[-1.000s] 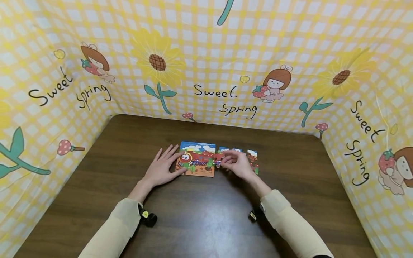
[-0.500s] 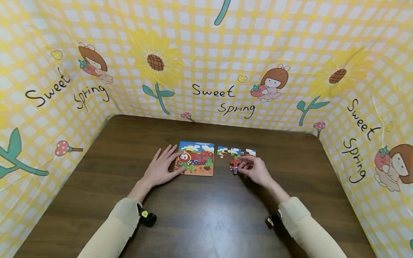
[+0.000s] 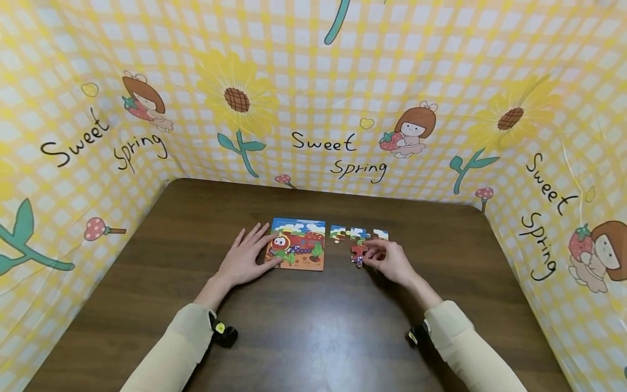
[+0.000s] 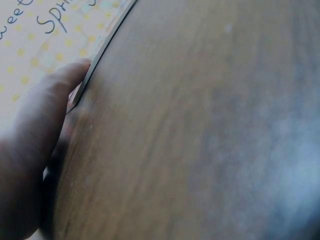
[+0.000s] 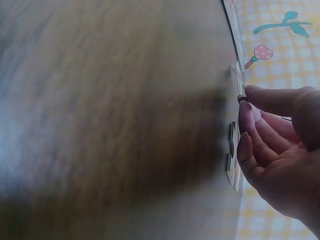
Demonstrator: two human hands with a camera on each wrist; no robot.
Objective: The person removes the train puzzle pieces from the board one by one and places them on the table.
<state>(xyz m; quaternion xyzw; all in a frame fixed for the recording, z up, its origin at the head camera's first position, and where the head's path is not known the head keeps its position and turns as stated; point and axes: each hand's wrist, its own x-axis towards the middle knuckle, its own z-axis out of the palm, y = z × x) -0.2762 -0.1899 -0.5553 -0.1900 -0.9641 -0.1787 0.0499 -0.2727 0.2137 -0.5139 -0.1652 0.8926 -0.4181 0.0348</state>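
Note:
A partly assembled picture puzzle (image 3: pixel 300 245) with a red train lies flat on the brown table (image 3: pixel 303 332). My left hand (image 3: pixel 262 247) lies flat beside it, straight fingers touching its left edge; the left wrist view shows a finger (image 4: pixel 55 100) against the puzzle's edge (image 4: pixel 102 47). To the right, my right hand (image 3: pixel 368 253) pinches a loose red puzzle piece (image 3: pixel 357 252) that sits low on the table. In the right wrist view the curled fingers (image 5: pixel 255 145) touch thin pieces (image 5: pixel 232 150) seen edge-on.
Three small loose pieces (image 3: pixel 357 233) form a row just behind the red one. Yellow checked cloth walls (image 3: pixel 323 109) with flowers and "Sweet Spring" close the table on three sides. Small black cameras (image 3: pixel 222 333) sit at both wrists.
The right hand has drawn away from the assembled puzzle to the right, taking the red piece with it, and now holds nearly still. The left hand stays put.

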